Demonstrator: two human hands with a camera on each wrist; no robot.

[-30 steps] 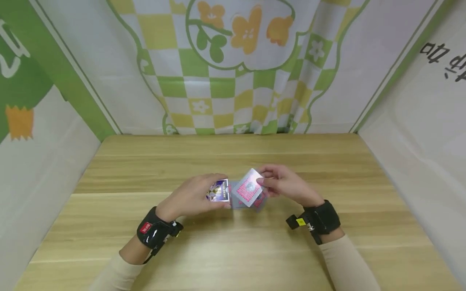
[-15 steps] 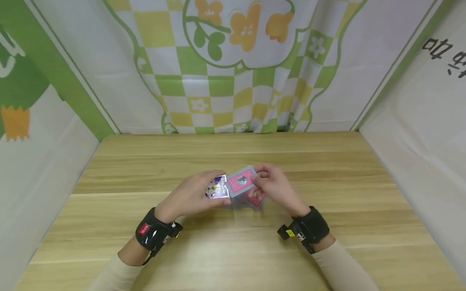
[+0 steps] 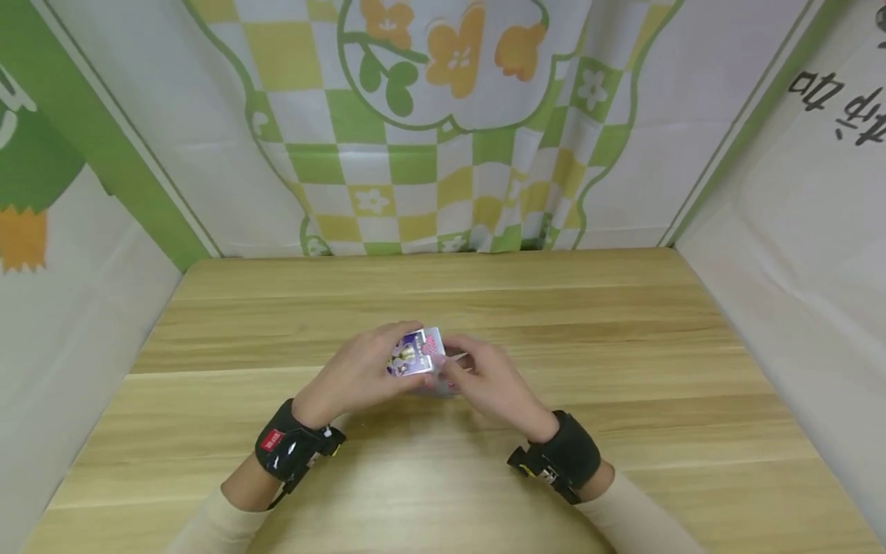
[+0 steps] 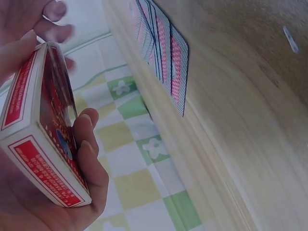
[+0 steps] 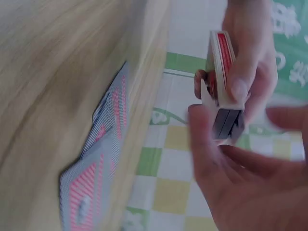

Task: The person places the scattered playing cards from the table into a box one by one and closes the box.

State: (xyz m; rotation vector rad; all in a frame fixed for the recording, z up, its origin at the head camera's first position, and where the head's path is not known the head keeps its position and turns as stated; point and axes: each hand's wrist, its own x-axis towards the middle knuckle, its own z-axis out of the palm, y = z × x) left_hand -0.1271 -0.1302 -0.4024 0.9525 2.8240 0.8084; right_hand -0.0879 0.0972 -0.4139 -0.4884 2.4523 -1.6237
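Note:
My left hand [image 3: 363,373] grips a playing-card box [image 3: 410,355] with a purple picture on top. The left wrist view shows the box's red-and-white edges, with fingers curled round it. At the box's right end, a pink-patterned playing card [image 3: 432,340] shows partly. My right hand [image 3: 494,385] is at that end, its thumb by the card. In the right wrist view its fingers are blurred and spread around the dark open end, beside a pale flap [image 5: 207,94]. Below the hands, several overlapping playing cards [image 5: 103,120] lie on the table, mostly hidden in the head view.
The wooden table [image 3: 443,477] spreads around both hands. A checked curtain [image 3: 443,177] hangs along its back edge, with white fabric walls at the left and right. A small pale strip [image 4: 290,39] appears on a surface in the left wrist view.
My right hand has moved left with a playing card, bringing it to the box's end, where only part of it shows. My left hand keeps its grip on the box.

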